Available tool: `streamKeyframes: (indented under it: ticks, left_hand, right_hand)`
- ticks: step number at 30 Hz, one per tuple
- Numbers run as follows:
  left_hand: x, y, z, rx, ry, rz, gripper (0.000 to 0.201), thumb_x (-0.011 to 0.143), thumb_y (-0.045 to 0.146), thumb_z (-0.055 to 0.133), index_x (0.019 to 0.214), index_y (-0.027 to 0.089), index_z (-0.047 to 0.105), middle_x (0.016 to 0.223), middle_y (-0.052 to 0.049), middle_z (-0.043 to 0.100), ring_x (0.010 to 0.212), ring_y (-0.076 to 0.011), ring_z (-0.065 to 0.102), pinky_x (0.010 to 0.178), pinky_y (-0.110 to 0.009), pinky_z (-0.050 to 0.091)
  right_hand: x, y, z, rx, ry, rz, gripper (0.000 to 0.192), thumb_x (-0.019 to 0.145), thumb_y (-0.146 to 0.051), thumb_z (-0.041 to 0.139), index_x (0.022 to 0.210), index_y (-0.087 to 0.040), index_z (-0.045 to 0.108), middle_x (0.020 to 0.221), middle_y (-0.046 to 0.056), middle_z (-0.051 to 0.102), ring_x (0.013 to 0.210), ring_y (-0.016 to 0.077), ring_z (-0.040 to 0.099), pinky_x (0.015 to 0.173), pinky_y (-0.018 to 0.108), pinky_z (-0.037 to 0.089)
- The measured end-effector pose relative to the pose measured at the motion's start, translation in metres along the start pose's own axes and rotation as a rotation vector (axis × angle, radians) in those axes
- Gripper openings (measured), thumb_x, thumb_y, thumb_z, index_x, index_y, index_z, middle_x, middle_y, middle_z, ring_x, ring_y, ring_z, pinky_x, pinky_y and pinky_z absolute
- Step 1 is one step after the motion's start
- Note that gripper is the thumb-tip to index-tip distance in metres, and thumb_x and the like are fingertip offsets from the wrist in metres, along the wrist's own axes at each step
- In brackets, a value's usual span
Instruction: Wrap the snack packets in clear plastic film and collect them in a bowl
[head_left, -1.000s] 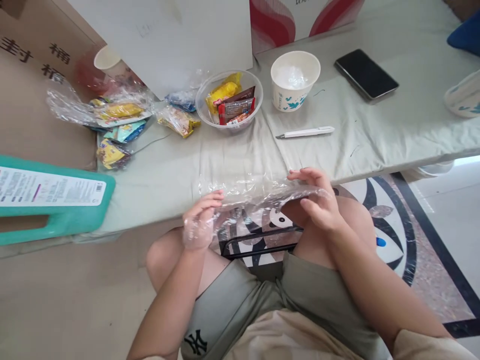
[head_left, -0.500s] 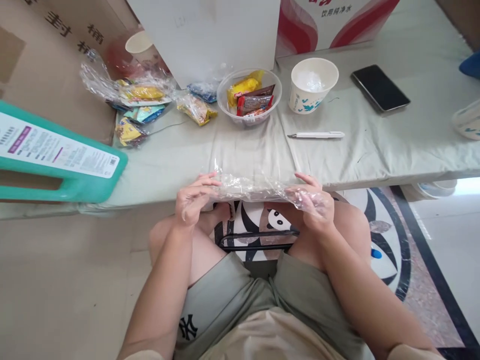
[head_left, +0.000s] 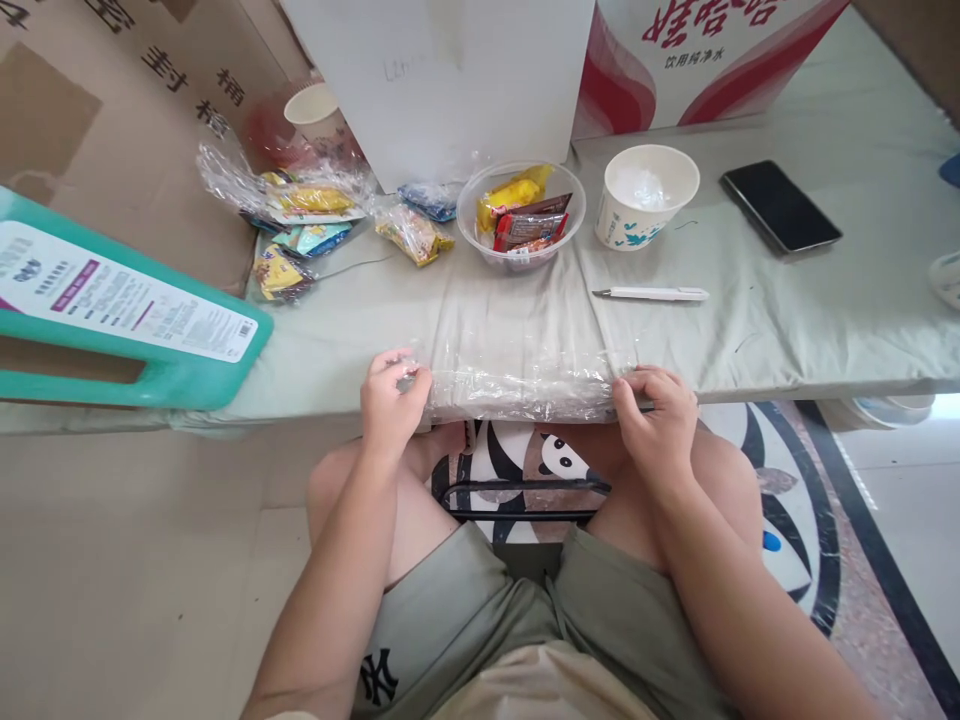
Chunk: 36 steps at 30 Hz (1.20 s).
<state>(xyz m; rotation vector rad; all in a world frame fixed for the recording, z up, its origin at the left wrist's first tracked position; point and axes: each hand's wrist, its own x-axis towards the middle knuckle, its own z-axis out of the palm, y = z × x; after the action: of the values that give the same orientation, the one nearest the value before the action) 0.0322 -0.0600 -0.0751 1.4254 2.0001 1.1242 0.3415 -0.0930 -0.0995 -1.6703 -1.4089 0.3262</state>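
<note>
A crinkled sheet of clear plastic wrap stretches sideways along the near edge of the cloth-covered surface. My left hand pinches its left end between thumb and fingers. At the other end, my right hand grips the wrap with thumb and curled fingers. Beyond the wrap lies a white pen. Behind it stands a clear plastic bowl with several wrapped snacks in it. A paper cup to its right has crumpled clear plastic inside.
Several snack packets lie in a heap left of the bowl, beside a green plastic container. A black phone is at the right. White box, red-and-white carton and brown cardboard box line the back.
The plastic wrap is pulled wider and now rests lower, at the surface's edge. My hands have moved apart, and the right one has turned knuckles-up. The view has shifted slightly.
</note>
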Motion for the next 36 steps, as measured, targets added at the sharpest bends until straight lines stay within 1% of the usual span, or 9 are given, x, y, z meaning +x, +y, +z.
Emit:
streamKeyframes:
  ticks: [4,7,11,14,18,21,26,31,36]
  left_hand:
    - [0.009,-0.007,0.007,0.048,0.078,0.056,0.032,0.07,0.02,0.075,0.102,0.024,0.07,0.113,-0.008,0.07,0.115,-0.0288,0.064,0.112,-0.046,0.047]
    - [0.014,-0.011,0.008,0.031,0.076,0.073,0.051,0.067,0.016,0.077,0.115,0.026,0.065,0.119,-0.008,0.07,0.119,-0.0304,0.062,0.114,-0.05,0.045]
    - [0.013,-0.009,0.001,0.065,0.072,0.142,0.047,0.073,0.02,0.076,0.118,0.026,0.065,0.12,-0.009,0.071,0.12,-0.0311,0.063,0.113,-0.051,0.046]
    - [0.001,0.0,-0.002,0.091,0.099,0.515,0.04,0.078,0.024,0.074,0.117,0.023,0.067,0.124,-0.011,0.07,0.124,-0.0306,0.064,0.112,-0.048,0.049]
    - [-0.02,0.014,0.006,0.227,-0.311,0.88,0.046,0.08,0.025,0.073,0.125,0.025,0.069,0.128,-0.008,0.076,0.127,-0.0328,0.067,0.118,-0.055,0.046]
    - [-0.024,0.015,0.011,0.378,-0.533,0.773,0.053,0.087,0.016,0.063,0.139,0.025,0.064,0.147,-0.009,0.068,0.142,-0.0329,0.059,0.121,-0.058,0.044]
    - [-0.006,-0.002,0.001,0.34,-0.599,0.691,0.055,0.092,0.01,0.046,0.142,0.022,0.064,0.154,-0.009,0.061,0.149,-0.0325,0.053,0.121,-0.061,0.045]
    - [0.002,-0.006,-0.006,0.202,-0.412,0.802,0.041,0.087,0.009,0.052,0.114,0.025,0.078,0.116,-0.007,0.082,0.112,-0.0272,0.077,0.105,-0.052,0.06]
    - [-0.018,0.021,-0.01,0.005,-0.236,1.048,0.031,0.082,0.007,0.06,0.103,0.023,0.076,0.088,-0.003,0.083,0.083,-0.0209,0.08,0.083,-0.037,0.065]
  right_hand:
    - [0.001,0.013,0.008,-0.033,0.065,0.076,0.013,0.08,-0.035,0.068,0.083,-0.024,0.062,0.084,0.005,0.069,0.08,0.0252,0.063,0.092,0.053,0.046]
    - [0.003,0.018,0.006,-0.024,0.141,0.078,0.032,0.078,-0.031,0.07,0.107,-0.023,0.059,0.102,0.009,0.066,0.094,0.0278,0.064,0.091,0.051,0.049]
    - [0.005,-0.005,-0.013,-0.069,0.183,-0.225,0.03,0.085,-0.021,0.067,0.114,-0.025,0.057,0.11,0.011,0.065,0.106,0.0289,0.065,0.093,0.048,0.052]
    - [0.001,-0.034,-0.018,-0.032,-0.074,-0.534,0.03,0.088,-0.023,0.07,0.115,-0.027,0.058,0.111,0.01,0.071,0.11,0.0294,0.07,0.097,0.047,0.054]
    - [-0.009,-0.043,0.0,-0.261,-0.37,-0.66,0.036,0.093,-0.026,0.066,0.128,-0.025,0.058,0.135,0.012,0.072,0.132,0.0366,0.064,0.112,0.056,0.043]
    - [-0.009,-0.025,0.011,-0.316,-0.384,-0.645,0.026,0.098,-0.016,0.056,0.121,-0.024,0.063,0.134,0.009,0.075,0.13,0.0329,0.068,0.11,0.054,0.044]
    - [-0.001,0.0,0.004,-0.225,-0.275,-0.616,0.015,0.098,-0.013,0.056,0.101,-0.025,0.065,0.12,0.005,0.081,0.117,0.0283,0.076,0.106,0.048,0.047]
    - [-0.006,-0.005,-0.004,-0.296,-0.213,-0.543,0.019,0.091,-0.013,0.059,0.103,-0.026,0.067,0.122,0.007,0.079,0.122,0.0341,0.072,0.11,0.054,0.043]
    - [-0.012,-0.041,-0.008,-0.332,-0.297,-0.575,0.026,0.091,-0.024,0.065,0.117,-0.026,0.066,0.135,0.01,0.074,0.128,0.038,0.067,0.112,0.056,0.041]
